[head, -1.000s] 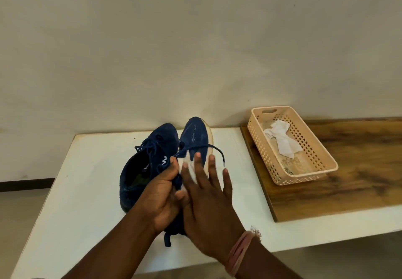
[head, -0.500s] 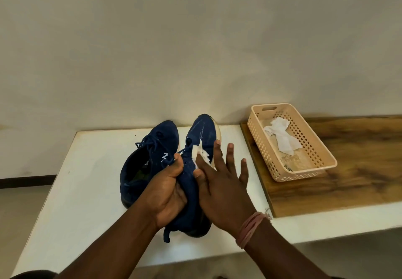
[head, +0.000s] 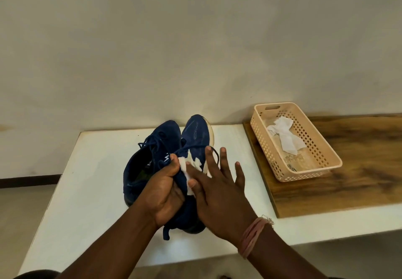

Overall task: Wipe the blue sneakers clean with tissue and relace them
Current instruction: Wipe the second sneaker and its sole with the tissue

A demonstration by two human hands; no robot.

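White table (head: 91, 170), navy mesh sneaker (head: 196, 130)

Right sneaker (head: 195, 130): heel and mid-body hidden behind both hands; only toe and bit of heel tab showed. Tissue (head: 186, 171) mostly covered by right hand (head: 219, 194) fingers; its full shape could not be told. Left hand (head: 165, 194) grip: fingers wrapped out of sight behind sneaker. Left sneaker (head: 150, 159): near side hidden by left hand, logo partly covered. Small dark items in basket (head: 304, 172) near end too small to tell. Wooden board (head: 359, 170) cut off by right edge. Forearms cut off by bottom edge.
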